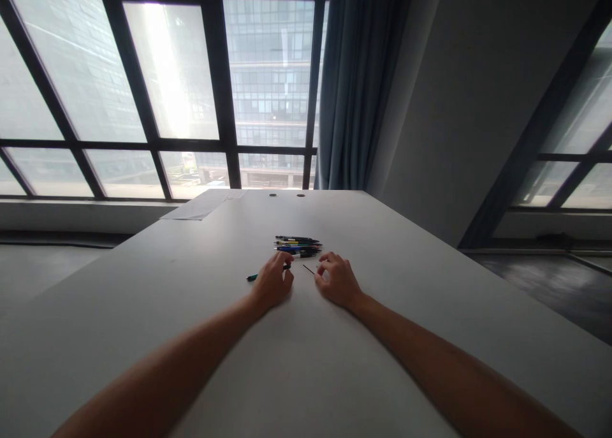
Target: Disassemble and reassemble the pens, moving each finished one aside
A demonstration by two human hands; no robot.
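Note:
My left hand rests on the grey table and grips a pen barrel whose green end sticks out to the left. My right hand lies beside it, fingers pinched on a thin dark refill that points toward the left hand. Just beyond both hands lies a small pile of several coloured pens.
A sheet of paper lies at the table's far left corner. Two cable holes sit near the far edge. Large windows and a blue curtain stand behind the table, a wall to the right.

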